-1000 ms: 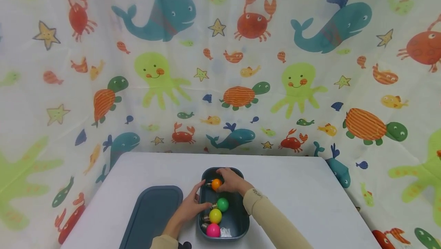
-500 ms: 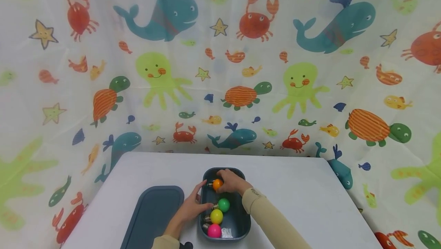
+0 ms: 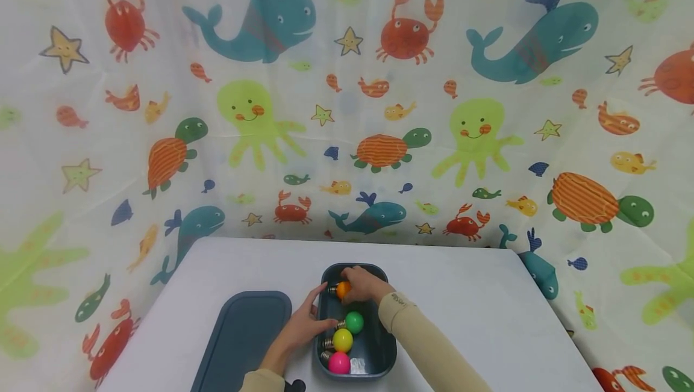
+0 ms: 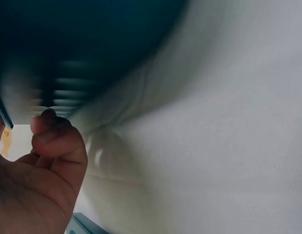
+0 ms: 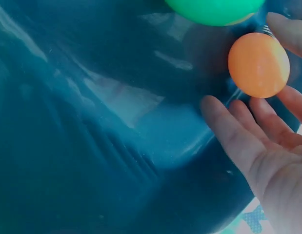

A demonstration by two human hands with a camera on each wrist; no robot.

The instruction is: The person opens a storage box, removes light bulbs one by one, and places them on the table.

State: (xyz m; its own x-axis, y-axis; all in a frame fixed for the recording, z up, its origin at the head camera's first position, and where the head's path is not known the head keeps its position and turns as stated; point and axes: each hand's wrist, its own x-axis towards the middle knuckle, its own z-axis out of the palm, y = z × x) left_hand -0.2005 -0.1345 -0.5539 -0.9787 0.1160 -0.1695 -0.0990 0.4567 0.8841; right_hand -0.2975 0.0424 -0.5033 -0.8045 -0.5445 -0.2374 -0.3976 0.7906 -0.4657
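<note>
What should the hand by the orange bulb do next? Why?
Perhaps the right hand should gently slide the orange bulb toward the green bulb. It touches the orange one, and a gap parts these two bulbs, while the green one, yellow bulb and pink bulb sit close together.

Head: high, well back, facing forward-down over bin (image 3: 378, 344). Left wrist: very near, beside bin. Right wrist: close, facing into bin; shares orange bulb (image 5: 259, 66) with head.
</note>
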